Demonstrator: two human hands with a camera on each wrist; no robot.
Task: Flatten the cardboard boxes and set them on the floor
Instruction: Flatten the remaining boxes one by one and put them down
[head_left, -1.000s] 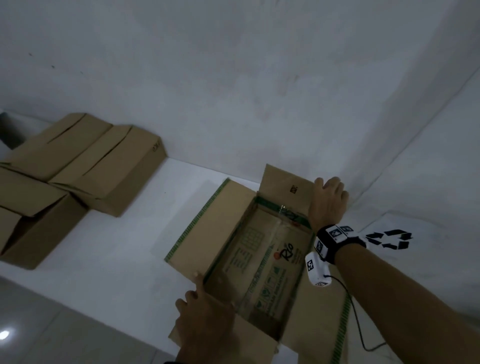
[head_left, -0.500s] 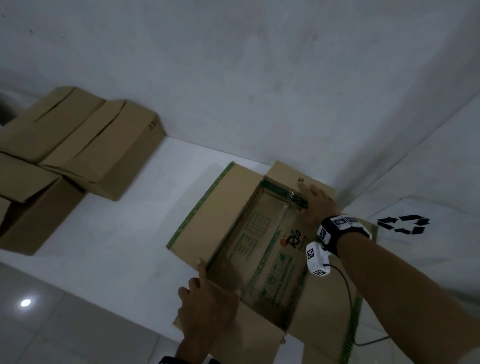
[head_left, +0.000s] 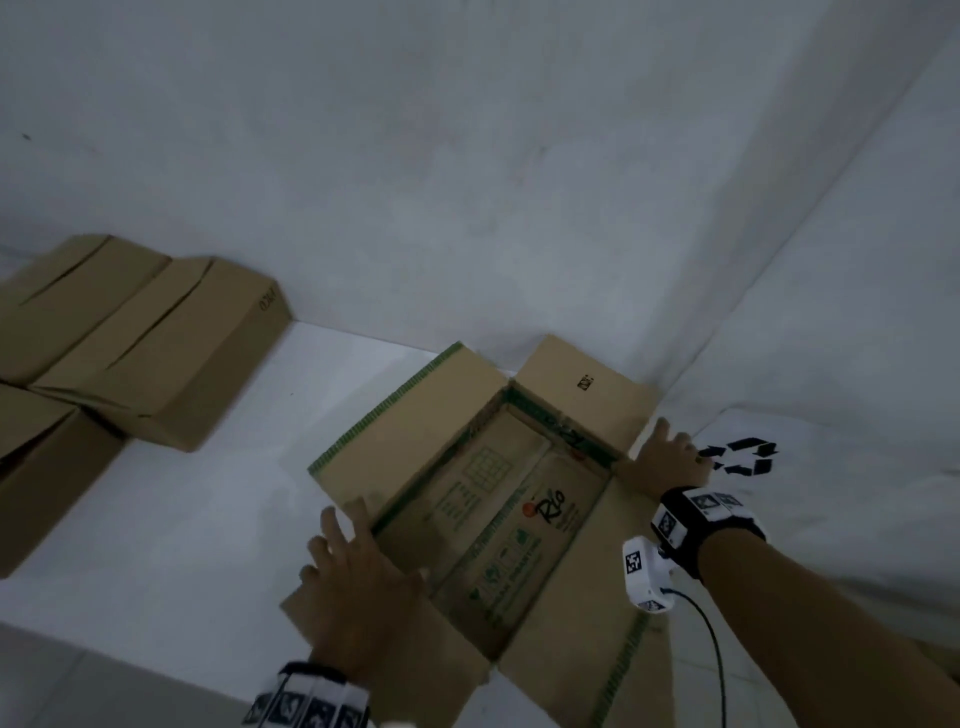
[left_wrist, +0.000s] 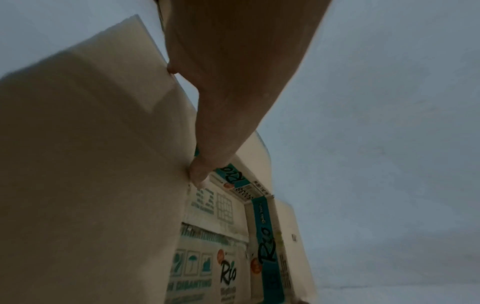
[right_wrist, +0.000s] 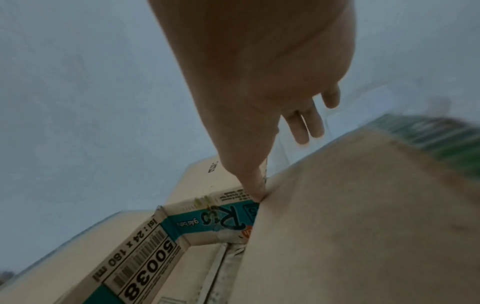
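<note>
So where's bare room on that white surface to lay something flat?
The widest bare patch of the white surface lies between the closed boxes on the left and the open box. Right of the open box it is tight: the right hand and recycling-symbol sheet sit there.

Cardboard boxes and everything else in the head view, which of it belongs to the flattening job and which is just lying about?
Part of the job:
- open box under both hands
- left hand
- right hand
- closed boxes waiting at left

Lying about:
- white sheet with recycling symbol
- wrist camera cable
</note>
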